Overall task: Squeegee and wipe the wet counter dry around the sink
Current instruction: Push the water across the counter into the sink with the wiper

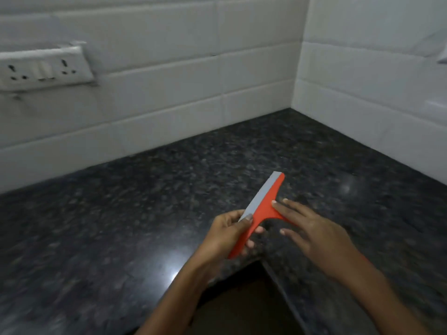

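Observation:
An orange squeegee [262, 210] with a grey rubber blade is held just above the dark speckled granite counter [125, 226], near its inner corner. My left hand [227, 234] is shut on the lower end of the blade bar, thumb on the grey strip. My right hand [312, 229] lies over the squeegee's handle with fingers spread, fingertips resting on the orange plastic. The handle's far end is hidden under that hand. No sink is in view.
White tiled walls [242, 76] meet in a corner behind the counter. A white socket and switch plate [43, 67] is on the left wall. The counter's front edge forms an inner corner [261, 262] below my hands, with dark space beneath. A bright reflection [176, 274] shines on the counter.

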